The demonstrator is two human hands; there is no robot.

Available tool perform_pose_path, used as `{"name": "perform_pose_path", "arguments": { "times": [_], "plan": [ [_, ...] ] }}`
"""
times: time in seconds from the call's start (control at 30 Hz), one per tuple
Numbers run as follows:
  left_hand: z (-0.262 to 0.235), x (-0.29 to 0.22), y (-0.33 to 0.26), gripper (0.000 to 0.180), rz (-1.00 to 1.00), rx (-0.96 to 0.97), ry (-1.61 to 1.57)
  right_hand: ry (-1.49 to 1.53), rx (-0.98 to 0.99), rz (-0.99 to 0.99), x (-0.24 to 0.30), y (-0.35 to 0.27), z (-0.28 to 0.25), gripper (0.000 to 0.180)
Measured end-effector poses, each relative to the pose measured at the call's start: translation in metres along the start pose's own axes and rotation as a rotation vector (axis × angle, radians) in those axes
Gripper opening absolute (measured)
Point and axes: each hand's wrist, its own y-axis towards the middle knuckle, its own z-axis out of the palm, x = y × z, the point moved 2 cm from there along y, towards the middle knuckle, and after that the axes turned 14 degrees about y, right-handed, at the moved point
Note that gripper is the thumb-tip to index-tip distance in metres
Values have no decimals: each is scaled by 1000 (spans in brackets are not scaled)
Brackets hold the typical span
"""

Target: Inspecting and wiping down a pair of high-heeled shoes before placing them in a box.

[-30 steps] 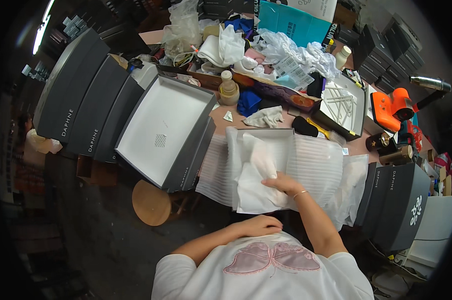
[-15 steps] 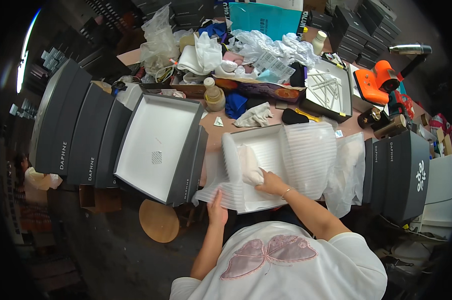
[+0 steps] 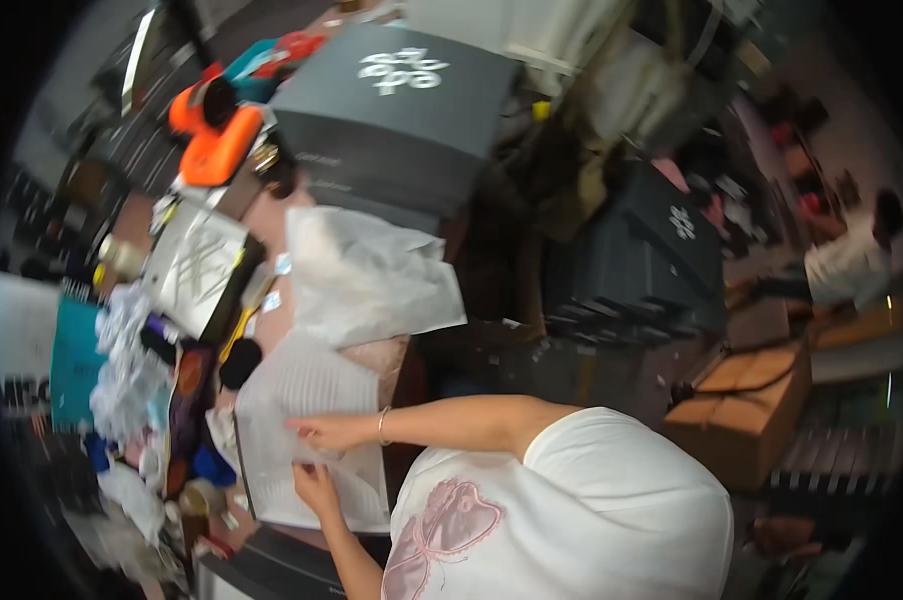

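A translucent ribbed foam sheet [image 3: 296, 385] lies spread over the shallow white-lined shoe box [image 3: 381, 470] in front of me. My right hand [image 3: 336, 431], a bracelet at its wrist, rests on the foam with fingers stretched out. Close below it, my left hand [image 3: 316, 487] pinches the foam sheet, though blur softens the fingertips. The paper-wrapped bundle inside the box is hidden under the foam. Beside the box, a white tissue-wrapped packet [image 3: 366, 275] sits on the pink table.
Dark grey shoe boxes [image 3: 391, 120] stand past the packet. An orange device [image 3: 216, 140] and an open box of white sticks [image 3: 201, 265] are farther left, near crumpled white plastic [image 3: 126, 350]. Brown cartons [image 3: 741, 410] and another person [image 3: 851, 265] are at right.
My view has swung to the right, bringing in floor cartons and a person. The foam now covers the wrapped bundle. My right hand has left the bundle, and both hands are close together.
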Motion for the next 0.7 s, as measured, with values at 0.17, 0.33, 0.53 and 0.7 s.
{"name": "perform_pose_path", "arguments": {
  "times": [0.17,0.33,0.53,0.7],
  "plan": [
    [-7,-46,18,45,411,18,425,-3,-142,-139,48,-52,-11,56],
    [10,-37,53,57,11,293,133,85,-260,-137,86,-96,-38,38],
    [44,-15,56,84,100,199,683,108,-396,-180,80,-104,-59,31],
    [-7,-29,46,73,81,313,631,-189,-403,-10,99,-182,-103,30]
  ]
}}
